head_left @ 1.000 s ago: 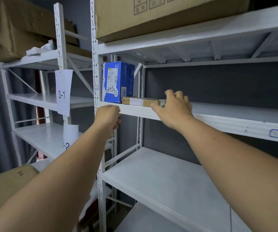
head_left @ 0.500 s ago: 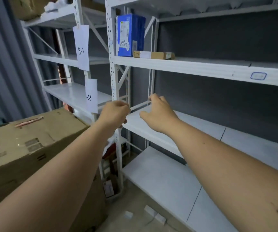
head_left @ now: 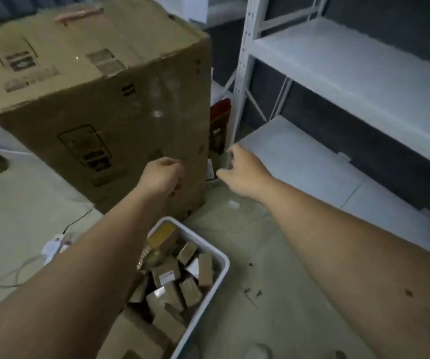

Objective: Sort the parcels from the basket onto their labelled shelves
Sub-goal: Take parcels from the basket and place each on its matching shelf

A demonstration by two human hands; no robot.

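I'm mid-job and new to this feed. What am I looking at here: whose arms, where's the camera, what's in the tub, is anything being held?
There is no machine: these are a person's two bare arms, filmed by a camera worn on the head and looking down. The left hand is loosely curled and the right hand is relaxed; neither has a grip on anything. On the floor below sits a white basket full of small brown parcels. A big cardboard box stands behind it, and white shelves stand at the right. The picture is blurred, so labels cannot be read.
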